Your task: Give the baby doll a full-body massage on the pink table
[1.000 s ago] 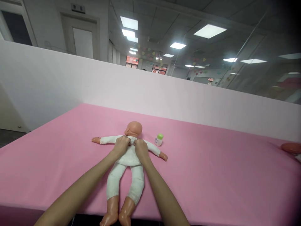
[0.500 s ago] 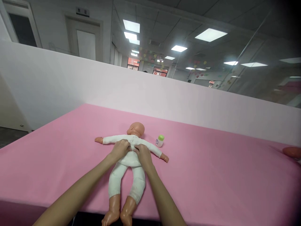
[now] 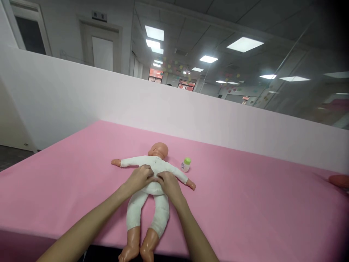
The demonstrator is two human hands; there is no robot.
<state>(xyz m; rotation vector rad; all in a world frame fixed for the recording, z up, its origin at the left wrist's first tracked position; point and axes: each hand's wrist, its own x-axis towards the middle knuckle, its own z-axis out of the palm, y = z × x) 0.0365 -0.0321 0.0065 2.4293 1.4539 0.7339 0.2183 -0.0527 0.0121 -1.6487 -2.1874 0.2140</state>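
A baby doll (image 3: 153, 188) in a white cloth suit lies flat with its arms spread, its head away from me and its bare feet at the near edge. On the left side of its torso rests my left hand (image 3: 141, 177), its fingers curled and closed on the white cloth. My right hand (image 3: 169, 185) faces it from the other side, fingers bent and pinching the doll's middle. The fingertips of both hands almost meet, and what lies exactly between them is partly hidden. Beside the doll's right-hand arm stands a small jar (image 3: 185, 165) with a green lid.
A pink-covered table (image 3: 245, 207) carries the doll and jar. Along its far side runs a low white partition (image 3: 174, 109) with glass above. A reddish-brown rounded object (image 3: 339, 180) sits at the right edge. A door (image 3: 102, 52) stands beyond on the left.
Both hands have slid slightly down the doll's torso, toward its legs, with fingers still curled on it. The doll and jar stay practically where they were.
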